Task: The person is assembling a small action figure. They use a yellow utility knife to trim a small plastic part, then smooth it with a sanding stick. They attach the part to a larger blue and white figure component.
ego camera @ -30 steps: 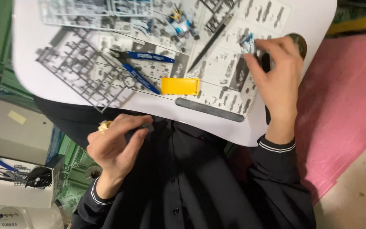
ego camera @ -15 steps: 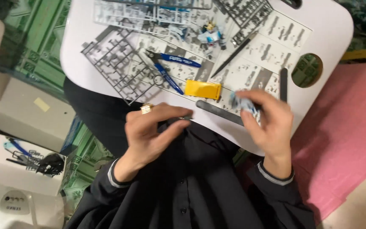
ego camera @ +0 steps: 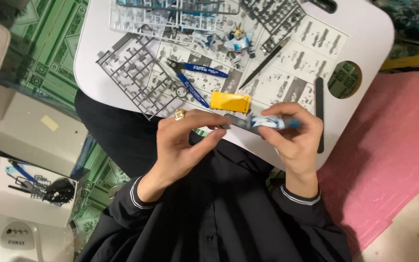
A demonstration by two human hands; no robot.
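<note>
My right hand point(ego camera: 294, 133) grips a small white and blue model part point(ego camera: 270, 121) at the near edge of the white lap table point(ego camera: 364, 53). My left hand point(ego camera: 185, 140), with a gold ring on one finger, pinches a thin dark tool point(ego camera: 236, 123) whose tip meets that part. Both hands hover just above the table's front rim, over my black shirt. A small white and blue robot figure point(ego camera: 238, 41) stands on the instruction sheet point(ego camera: 306, 53) farther back.
Blue-handled nippers point(ego camera: 195, 80), a yellow block point(ego camera: 230, 102), a dark sanding stick point(ego camera: 319, 114) and grey part frames point(ego camera: 134, 73) lie on the table. A pink mat point(ego camera: 389, 155) is at right. White boxes point(ego camera: 20, 189) sit at left.
My right hand brought the white and blue part from the table's far right down to the front edge. My left hand rose to meet it with the thin tool.
</note>
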